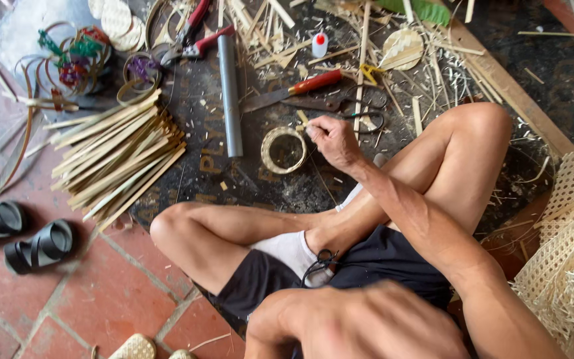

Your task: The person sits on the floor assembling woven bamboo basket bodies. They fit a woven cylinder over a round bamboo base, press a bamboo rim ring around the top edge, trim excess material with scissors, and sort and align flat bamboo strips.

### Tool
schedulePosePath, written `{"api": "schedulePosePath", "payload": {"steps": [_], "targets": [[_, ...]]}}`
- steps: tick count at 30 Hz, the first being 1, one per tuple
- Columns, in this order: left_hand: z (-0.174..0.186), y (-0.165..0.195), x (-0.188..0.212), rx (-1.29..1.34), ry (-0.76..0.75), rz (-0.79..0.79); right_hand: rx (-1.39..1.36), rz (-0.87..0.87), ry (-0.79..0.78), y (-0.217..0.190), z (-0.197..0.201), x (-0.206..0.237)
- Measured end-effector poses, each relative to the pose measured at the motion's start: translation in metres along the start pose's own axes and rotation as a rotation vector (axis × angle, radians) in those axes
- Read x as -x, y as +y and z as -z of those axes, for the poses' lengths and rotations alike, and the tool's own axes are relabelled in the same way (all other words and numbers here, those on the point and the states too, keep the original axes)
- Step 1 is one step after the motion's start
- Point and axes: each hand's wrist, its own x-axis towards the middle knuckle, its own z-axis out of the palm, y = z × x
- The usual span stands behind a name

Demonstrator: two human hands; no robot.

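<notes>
I sit cross-legged on a dark mat [200, 169]. My right hand [332, 139] reaches forward over my knee with its fingers pinched on a small bamboo sliver [302, 118]. The sliver's end is held at the rim of a small coiled bamboo ring [284, 149] that lies flat on the mat just left of the hand. Black scissors [350, 106] and a red-handled knife [300, 90] lie just beyond the hand. A blurred part of my left arm [360, 326] fills the bottom edge; its hand is out of sight.
A bundle of bamboo strips [117, 156] lies at the left beside a grey pipe [229, 86]. Red-handled pliers [197, 40], coloured rings [78, 56] and a small white bottle [319, 44] sit farther back. Black sandals [21, 236] rest on the tiles; woven cane mesh [573, 252] is at the right.
</notes>
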Motion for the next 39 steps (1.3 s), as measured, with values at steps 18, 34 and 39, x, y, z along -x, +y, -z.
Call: {"api": "schedulePosePath", "payload": {"steps": [18,34,39], "targets": [[0.098,-0.162,0.249,-0.619,0.680,1.187,-0.094,0.023,0.242,0.002,0.001,0.016],[0.092,-0.160,0.244,-0.721,0.723,1.155,-0.052,0.075,0.189,-0.003,0.002,0.008],[0.114,-0.107,0.254,-0.547,0.988,0.978,0.025,0.165,0.069,-0.019,0.013,-0.003]]}}
